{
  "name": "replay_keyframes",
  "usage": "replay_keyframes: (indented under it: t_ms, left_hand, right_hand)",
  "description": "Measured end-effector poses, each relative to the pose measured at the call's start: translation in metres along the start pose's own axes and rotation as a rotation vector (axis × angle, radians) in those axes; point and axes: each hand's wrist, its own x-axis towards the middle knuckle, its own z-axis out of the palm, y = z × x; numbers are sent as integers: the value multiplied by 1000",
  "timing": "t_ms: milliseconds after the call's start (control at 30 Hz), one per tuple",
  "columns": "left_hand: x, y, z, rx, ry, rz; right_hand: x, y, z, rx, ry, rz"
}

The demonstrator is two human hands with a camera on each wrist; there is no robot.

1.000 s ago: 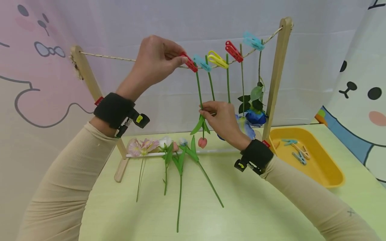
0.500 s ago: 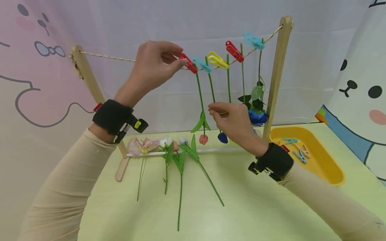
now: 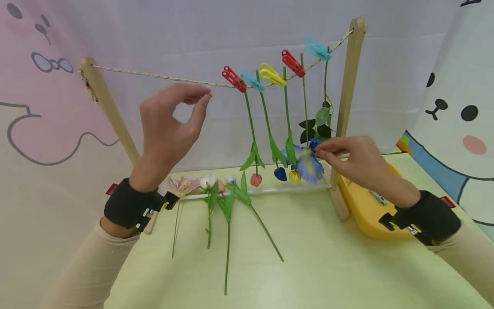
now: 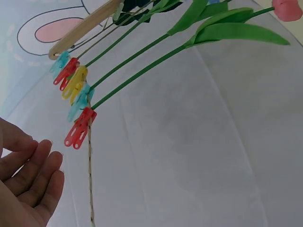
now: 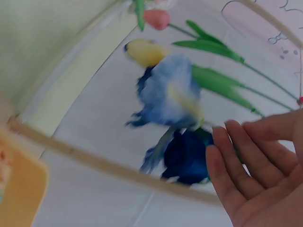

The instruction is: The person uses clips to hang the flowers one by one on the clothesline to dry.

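In the head view my left hand [image 3: 171, 118] hangs in the air just left of a red clothespin [image 3: 234, 79], holding nothing. That clothespin clamps the stem of a pink artificial tulip [image 3: 256, 180] to a rope [image 3: 170, 77], bloom down. Right of it, a blue clothespin [image 3: 252, 81], a yellow clothespin [image 3: 272, 75] and others carry more upside-down flowers. My right hand [image 3: 356, 165] is at the right end of the row, its fingertips by a light-blue iris-like flower [image 3: 310, 167]. In the right wrist view a dark blue flower [image 5: 187, 156] lies partly behind its loosely bent fingers, which grip nothing.
The rope runs between a left wooden post [image 3: 109, 109] and a right wooden post [image 3: 350, 73]. Several flowers, including a pale pink one [image 3: 184, 187], lie on the table [image 3: 301, 257]. A yellow basin [image 3: 359, 221] with clothespins stands behind my right forearm.
My left hand has let go of the red clothespin and drawn back left and down. My right hand has left the pink tulip's stem and moved right toward the blue flowers.
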Motion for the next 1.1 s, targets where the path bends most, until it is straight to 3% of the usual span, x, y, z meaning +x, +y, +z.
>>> replay_keyframes:
  t_ms: [100,267,500,933,1100]
  left_hand:
    - [-24,0,-1,-20,-28,-33]
    - [-65,-1,5,-65,-79,-106]
    - [-116,-1,18,-80,-219,-180]
    - [-179,5,36,-182,-363,-387]
    - [-197,8,46,-206,-393,-439]
  right_hand:
    - [-12,14,-8,-37,-95,38]
    - [-26,39,-16,-122,-142,98]
    - [-38,74,-22,-215,-297,270]
    - [-62,131,-20,-230,-637,419]
    - [-64,141,-19,-223,-714,465]
